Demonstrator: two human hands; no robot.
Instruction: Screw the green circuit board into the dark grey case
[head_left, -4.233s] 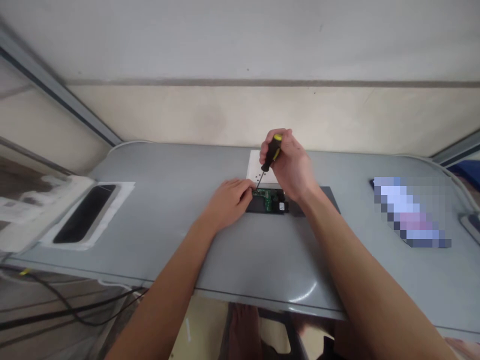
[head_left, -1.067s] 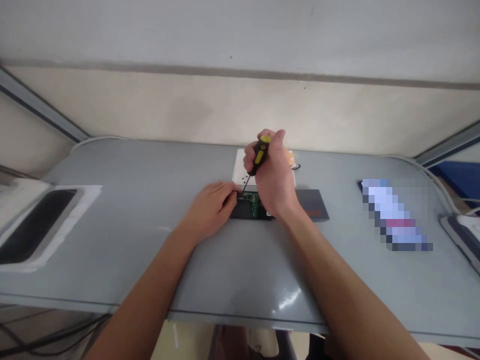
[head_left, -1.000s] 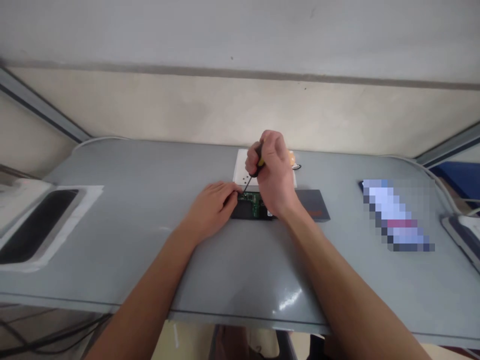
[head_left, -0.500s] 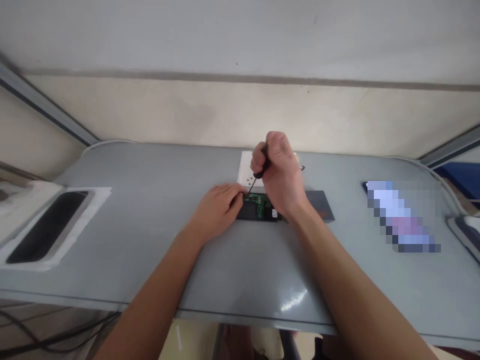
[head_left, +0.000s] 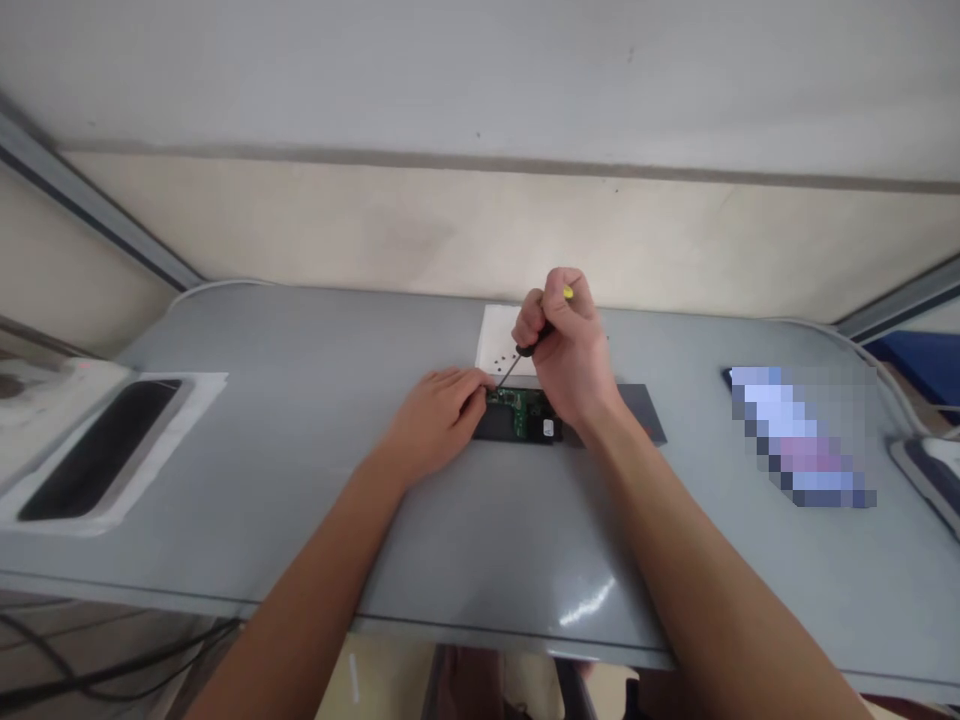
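Note:
My right hand [head_left: 571, 350] is wrapped round a screwdriver [head_left: 527, 350] with a black handle and a yellow end. Its thin shaft slants down to the left, the tip at the upper left corner of a green circuit board [head_left: 519, 412] in a dark flat casing [head_left: 493, 425]. At that same corner, the fingers of my left hand [head_left: 442, 420] are pressed together on the casing's left end, close to the tip. Behind the board lies a white pad [head_left: 495, 330] with several small dark screws on it. A dark flat panel [head_left: 643, 410] shows beyond my right wrist.
A blurred-out phone-like device [head_left: 802, 440] lies on the grey table [head_left: 300, 400] at right. To the left is a black oblong pad [head_left: 101, 450] in a white surround. Cables [head_left: 112, 680] hang below the front edge, and a wall [head_left: 337, 215] closes off the back.
My right hand has shifted slightly right and turned, tilting the screwdriver more and bringing its yellow end into sight. My left hand stays at the casing.

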